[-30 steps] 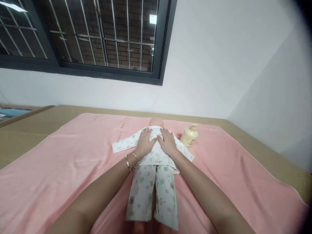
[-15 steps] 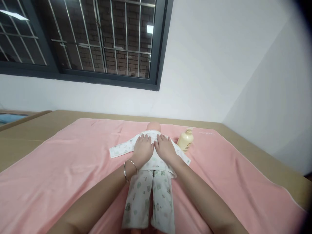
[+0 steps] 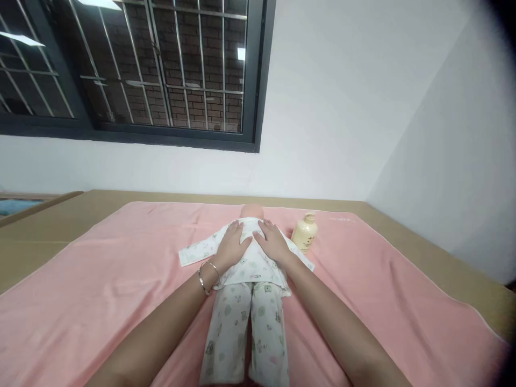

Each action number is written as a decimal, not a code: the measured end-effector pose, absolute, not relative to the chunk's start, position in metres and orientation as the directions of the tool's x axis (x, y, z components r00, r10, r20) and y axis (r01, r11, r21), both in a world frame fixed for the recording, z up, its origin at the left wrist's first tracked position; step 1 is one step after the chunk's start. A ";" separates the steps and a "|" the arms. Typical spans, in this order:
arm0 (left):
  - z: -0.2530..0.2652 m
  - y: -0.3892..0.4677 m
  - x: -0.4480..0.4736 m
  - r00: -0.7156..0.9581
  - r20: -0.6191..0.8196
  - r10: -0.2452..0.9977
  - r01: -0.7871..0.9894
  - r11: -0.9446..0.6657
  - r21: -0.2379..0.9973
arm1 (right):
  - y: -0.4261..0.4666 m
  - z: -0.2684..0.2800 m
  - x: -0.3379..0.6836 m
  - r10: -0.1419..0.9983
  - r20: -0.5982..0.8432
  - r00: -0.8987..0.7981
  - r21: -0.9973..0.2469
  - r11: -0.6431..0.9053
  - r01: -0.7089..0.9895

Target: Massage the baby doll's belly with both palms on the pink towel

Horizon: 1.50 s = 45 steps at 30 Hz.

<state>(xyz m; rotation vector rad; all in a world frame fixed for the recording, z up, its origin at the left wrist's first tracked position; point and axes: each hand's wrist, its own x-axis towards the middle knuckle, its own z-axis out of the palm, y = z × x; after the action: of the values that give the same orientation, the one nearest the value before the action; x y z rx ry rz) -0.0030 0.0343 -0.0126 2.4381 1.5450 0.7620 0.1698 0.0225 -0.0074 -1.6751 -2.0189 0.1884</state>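
A baby doll in a white printed top and matching trousers lies stretched out, its bald head at the far end. My left hand rests flat on the left side of its upper body, fingers pointing to the head. On the right side, my right hand lies the same way, thumb stretched inward. Neither hand grips anything. A bracelet circles my left wrist. Just beyond the doll's right-hand sleeve stands a cream-coloured pump bottle.
Under the doll spreads a pink cloth on a tan surface. A white wall rises behind it, with a dark-framed barred window at the upper left. Something blue shows at the far left.
My hands have moved apart across the doll's upper body, the left one outward to the left. The thumbs now spread wider from the fingers. The view has tilted up slightly.
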 end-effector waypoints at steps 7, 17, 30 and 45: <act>0.010 -0.004 0.009 0.364 0.242 0.899 0.881 -0.417 0.223 | -0.018 0.015 0.143 0.942 0.244 -0.231 -0.239 0.289 0.927; -0.008 0.031 -0.002 0.336 0.347 0.876 0.809 -0.457 0.370 | 0.018 -0.002 0.166 0.952 0.277 -0.131 -0.405 0.239 0.882; -0.001 0.002 0.013 0.440 0.424 0.791 0.862 -0.505 0.047 | -0.028 0.021 0.138 0.927 0.249 -0.279 -0.112 0.314 0.943; -0.023 0.035 0.005 0.260 0.368 0.893 0.845 -0.395 0.361 | 0.023 -0.012 0.168 0.955 0.289 -0.070 -0.408 0.189 0.893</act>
<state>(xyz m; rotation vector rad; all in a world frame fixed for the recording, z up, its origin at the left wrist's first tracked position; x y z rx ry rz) 0.0053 0.0351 -0.0234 2.4199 1.6744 0.8044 0.1680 0.0231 -0.0124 -1.7240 -1.9830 0.1668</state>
